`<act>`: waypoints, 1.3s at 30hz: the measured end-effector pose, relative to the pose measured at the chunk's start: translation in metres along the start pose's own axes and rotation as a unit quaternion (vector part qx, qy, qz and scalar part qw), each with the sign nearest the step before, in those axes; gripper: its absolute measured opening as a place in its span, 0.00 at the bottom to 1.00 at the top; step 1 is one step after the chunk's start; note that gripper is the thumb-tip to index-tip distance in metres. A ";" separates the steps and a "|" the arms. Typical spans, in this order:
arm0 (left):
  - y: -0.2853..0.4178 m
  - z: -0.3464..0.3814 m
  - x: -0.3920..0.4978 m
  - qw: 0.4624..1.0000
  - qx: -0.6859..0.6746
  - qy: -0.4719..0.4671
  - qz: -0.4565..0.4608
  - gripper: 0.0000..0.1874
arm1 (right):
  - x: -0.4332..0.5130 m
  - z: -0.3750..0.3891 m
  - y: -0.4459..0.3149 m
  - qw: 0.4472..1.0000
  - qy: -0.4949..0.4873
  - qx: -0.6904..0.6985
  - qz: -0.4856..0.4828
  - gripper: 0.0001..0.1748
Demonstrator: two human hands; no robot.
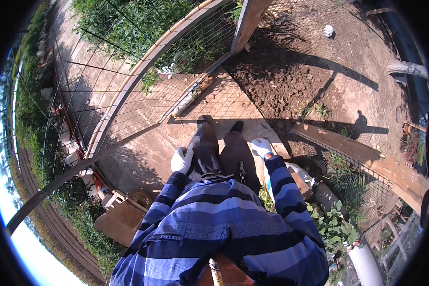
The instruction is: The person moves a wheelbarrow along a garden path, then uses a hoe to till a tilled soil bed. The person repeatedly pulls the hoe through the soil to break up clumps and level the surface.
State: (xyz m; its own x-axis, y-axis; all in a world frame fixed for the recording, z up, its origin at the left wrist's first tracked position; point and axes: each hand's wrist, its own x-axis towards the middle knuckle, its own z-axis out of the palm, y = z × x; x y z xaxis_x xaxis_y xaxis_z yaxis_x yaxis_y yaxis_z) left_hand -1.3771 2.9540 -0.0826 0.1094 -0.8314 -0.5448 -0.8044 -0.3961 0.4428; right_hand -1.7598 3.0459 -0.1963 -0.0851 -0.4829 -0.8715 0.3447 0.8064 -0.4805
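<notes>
My left hand, in a white knit glove, hangs beside my left thigh. Its thumb stands apart from the fingers and nothing shows in it. On the other side, my right hand wears a white glove too and is held out past my right leg. Its fingers curl downward, and whether they hold anything is hidden. Below it, partly behind the sleeve, lies a white and blue thing that I cannot make out. Before my dark shoes, a rough piece of wood lies along the foot of a wire mesh panel.
A curved-looking wooden frame rail and a wooden post edge the mesh. Broken soil lies ahead right. A wooden beam with netting runs at the right. Leafy plants and a white pipe-like thing are behind right.
</notes>
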 end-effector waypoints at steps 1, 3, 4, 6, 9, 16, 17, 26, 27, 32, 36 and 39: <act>0.000 0.000 0.003 1.000 0.027 -0.003 -0.002 0.26 | 0.009 -0.004 0.002 0.999 0.031 -0.015 0.017 0.11; -0.001 0.003 0.015 0.997 0.054 -0.046 0.001 0.26 | 0.029 -0.003 0.006 0.980 0.110 -0.157 -0.059 0.13; -0.003 0.006 0.022 0.995 0.080 -0.065 0.009 0.27 | 0.035 -0.003 0.009 0.962 0.116 -0.210 -0.133 0.13; -0.007 0.014 0.040 0.985 0.135 -0.110 0.018 0.28 | 0.053 0.002 0.010 0.982 0.119 -0.124 -0.083 0.12; -0.012 0.032 0.074 0.960 0.212 -0.173 0.052 0.26 | 0.086 0.029 0.021 0.993 0.115 0.017 0.024 0.10; -0.041 0.084 0.140 0.893 0.296 -0.315 0.127 0.29 | 0.217 0.103 0.065 0.958 0.098 -0.270 -0.011 0.15; -0.045 0.094 0.147 0.895 0.287 -0.298 0.169 0.29 | 0.233 0.110 0.065 0.915 0.058 -0.378 -0.125 0.13; -0.071 0.142 0.201 0.908 0.269 -0.200 0.251 0.29 | 0.366 0.171 0.030 0.954 0.097 -0.283 -0.031 0.30; -0.070 0.144 0.207 0.913 0.253 -0.186 0.259 0.28 | 0.383 0.172 0.027 0.952 0.100 -0.287 -0.021 0.31; -0.063 0.145 0.232 0.924 0.240 -0.161 0.252 0.27 | 0.470 0.179 0.018 0.949 0.120 -0.293 -0.017 0.37; -0.059 0.143 0.251 0.924 0.230 -0.164 0.256 0.28 | 0.533 0.191 0.012 0.958 0.092 -0.272 -0.024 0.41; -0.052 0.143 0.261 0.926 0.222 -0.174 0.250 0.29 | 0.581 0.204 0.003 0.954 0.090 -0.284 -0.013 0.44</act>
State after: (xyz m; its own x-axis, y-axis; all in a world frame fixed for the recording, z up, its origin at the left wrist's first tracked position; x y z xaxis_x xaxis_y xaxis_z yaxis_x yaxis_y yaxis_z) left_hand -1.3897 2.8133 -0.3494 -0.4749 -0.6618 -0.5802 -0.8726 0.2683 0.4081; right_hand -1.6174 2.6986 -0.6839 -0.2634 -0.4805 -0.8365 -0.2184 0.8743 -0.4334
